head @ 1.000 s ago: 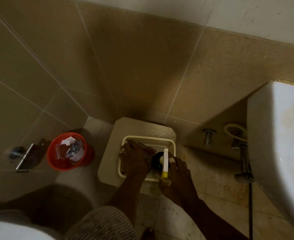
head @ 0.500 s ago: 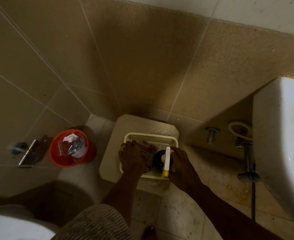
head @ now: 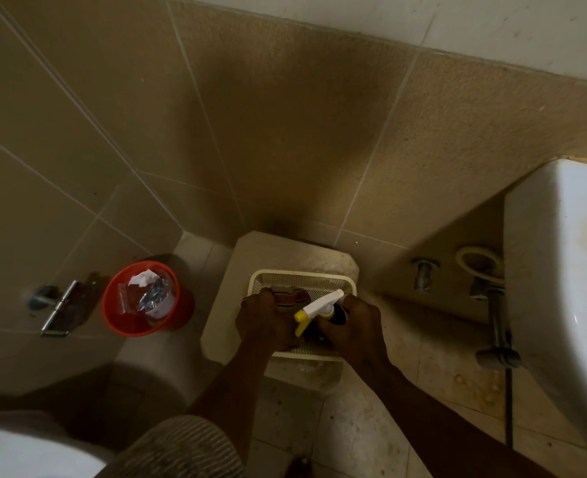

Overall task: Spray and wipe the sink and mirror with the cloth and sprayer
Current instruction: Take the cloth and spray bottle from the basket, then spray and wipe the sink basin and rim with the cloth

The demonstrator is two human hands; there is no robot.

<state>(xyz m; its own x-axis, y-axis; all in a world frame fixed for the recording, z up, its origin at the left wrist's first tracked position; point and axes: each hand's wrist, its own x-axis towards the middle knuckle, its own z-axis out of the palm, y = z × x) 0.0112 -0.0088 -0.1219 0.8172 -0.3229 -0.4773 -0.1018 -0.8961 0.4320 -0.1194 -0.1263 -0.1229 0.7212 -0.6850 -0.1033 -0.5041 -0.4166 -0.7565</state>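
A cream plastic basket sits on a low pale stool on the bathroom floor. Inside it lies a striped cloth, and my left hand is closed over its near part. My right hand grips a dark spray bottle whose white and yellow sprayer head is tilted, nozzle pointing up and right. The bottle's body is mostly hidden by my fingers. The white sink bulges in at the right edge. No mirror is in view.
An orange bin with rubbish stands left of the stool, by the tiled corner. A metal paper holder sticks out of the left wall. Pipes and valves hang under the sink. A toilet rim shows at bottom left.
The sprayer head has turned from pointing straight away to slanting up and right as my right hand closed around the bottle. My left hand has stayed on the cloth in the basket.
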